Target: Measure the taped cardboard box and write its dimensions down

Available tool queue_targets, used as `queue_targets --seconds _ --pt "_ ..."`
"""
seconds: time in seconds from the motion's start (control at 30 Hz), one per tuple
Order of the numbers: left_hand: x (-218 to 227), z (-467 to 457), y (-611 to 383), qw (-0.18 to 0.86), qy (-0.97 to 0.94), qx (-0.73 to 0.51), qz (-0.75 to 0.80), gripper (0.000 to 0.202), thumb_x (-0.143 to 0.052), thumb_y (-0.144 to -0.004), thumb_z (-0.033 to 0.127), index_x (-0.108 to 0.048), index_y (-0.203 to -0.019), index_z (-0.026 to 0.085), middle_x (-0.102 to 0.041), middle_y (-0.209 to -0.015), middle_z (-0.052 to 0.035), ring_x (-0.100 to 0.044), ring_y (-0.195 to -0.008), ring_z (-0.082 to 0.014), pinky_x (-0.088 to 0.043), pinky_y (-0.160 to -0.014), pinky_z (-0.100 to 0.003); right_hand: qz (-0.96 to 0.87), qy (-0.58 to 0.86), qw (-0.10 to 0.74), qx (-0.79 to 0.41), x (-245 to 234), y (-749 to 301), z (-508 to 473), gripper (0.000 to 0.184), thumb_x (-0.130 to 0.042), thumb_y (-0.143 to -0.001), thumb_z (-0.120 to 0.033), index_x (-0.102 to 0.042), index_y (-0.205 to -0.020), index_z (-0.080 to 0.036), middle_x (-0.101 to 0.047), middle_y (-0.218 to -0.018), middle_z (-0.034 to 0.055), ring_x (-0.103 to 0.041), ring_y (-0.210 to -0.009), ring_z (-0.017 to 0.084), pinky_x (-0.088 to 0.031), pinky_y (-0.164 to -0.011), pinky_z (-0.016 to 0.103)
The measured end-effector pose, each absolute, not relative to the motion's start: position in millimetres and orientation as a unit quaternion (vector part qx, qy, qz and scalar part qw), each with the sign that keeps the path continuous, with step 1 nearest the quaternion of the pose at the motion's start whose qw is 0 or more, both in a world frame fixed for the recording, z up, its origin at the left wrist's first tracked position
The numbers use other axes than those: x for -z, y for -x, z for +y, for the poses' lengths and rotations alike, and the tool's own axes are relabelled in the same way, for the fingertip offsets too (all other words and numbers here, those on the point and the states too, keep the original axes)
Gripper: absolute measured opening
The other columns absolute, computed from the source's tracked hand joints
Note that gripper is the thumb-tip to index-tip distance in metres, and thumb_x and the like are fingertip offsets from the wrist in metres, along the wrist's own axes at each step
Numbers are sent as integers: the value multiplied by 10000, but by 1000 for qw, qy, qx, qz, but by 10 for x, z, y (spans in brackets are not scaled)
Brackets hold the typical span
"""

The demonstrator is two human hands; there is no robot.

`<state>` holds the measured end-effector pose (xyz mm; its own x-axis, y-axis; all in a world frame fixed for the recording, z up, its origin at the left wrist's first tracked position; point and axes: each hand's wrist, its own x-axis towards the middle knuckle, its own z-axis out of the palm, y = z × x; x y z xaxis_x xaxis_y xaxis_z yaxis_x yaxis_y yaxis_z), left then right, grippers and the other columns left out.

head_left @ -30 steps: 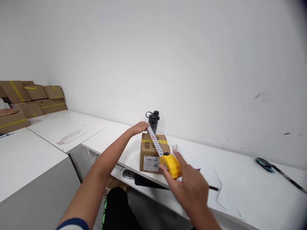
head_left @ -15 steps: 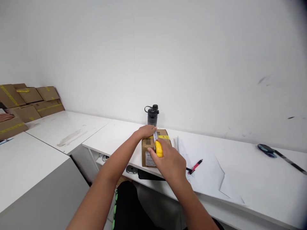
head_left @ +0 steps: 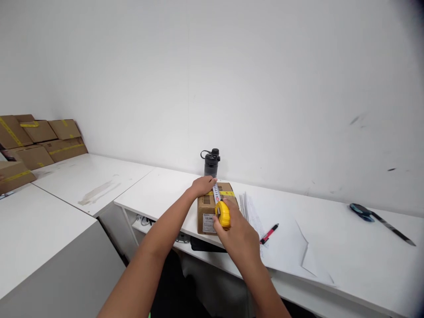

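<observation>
Grips yellow tape case [head_left: 223,214] in right hand [head_left: 240,236], fingers curled round it, at the near top edge of the box [head_left: 205,208]. Pins the end of the blade [head_left: 217,193] under left hand [head_left: 202,185], fingertips pressed down at the far top edge of the box. Blade drawn short and straight across the box top, far to near, between both hands. Box shut, sealed with a yellow strip, white label on near face; contents hidden. Both arms stretched forward, left forearm slanting in from near left, right wrist from near right. Box on white desk [head_left: 159,194], close to its near edge. Just behind box, dark bottle [head_left: 211,162], upright, cap on. Right of box, spread papers [head_left: 288,247] with red pen [head_left: 269,233] on them. Far left, stack of cartons [head_left: 39,141].
</observation>
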<state>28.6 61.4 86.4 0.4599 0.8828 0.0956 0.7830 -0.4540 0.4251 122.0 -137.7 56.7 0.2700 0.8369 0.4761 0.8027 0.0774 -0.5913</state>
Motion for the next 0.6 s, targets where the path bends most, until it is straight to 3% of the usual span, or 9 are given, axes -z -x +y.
queue_targets --seconds 0.17,0.37,0.6 --pt "-840 580 -258 184 -827 -187 497 567 -168 -935 628 -566 -894 228 -695 -972 -58 -626 -880 -239 -454 -772 -337 -587 688 426 28 -458 -1126 -1387 453 -474 -879 -369 -511 -1317 -259 -688 -1156 47 -679 -935 247 -515 -654 332" --pt "-844 545 -234 221 -813 -210 496 717 -71 -888 721 -584 -906 221 -695 -1068 -82 -625 -955 -269 -450 -826 -368 -583 667 451 107 -238 -1071 -1336 455 -469 -895 -351 -523 -1318 -194 -698 -1057 94 -673 -921 256 -523 -707 339" --pt "-935 465 -272 250 -807 -194 500 886 7 -834 776 -635 -1101 227 -637 -1286 -108 -575 -1142 -338 -405 -963 -433 -518 638 565 76 -20 -989 -1314 502 -531 -891 -421 -476 -1344 -211 -633 -1206 129 -627 -1085 275 -536 -825 392"
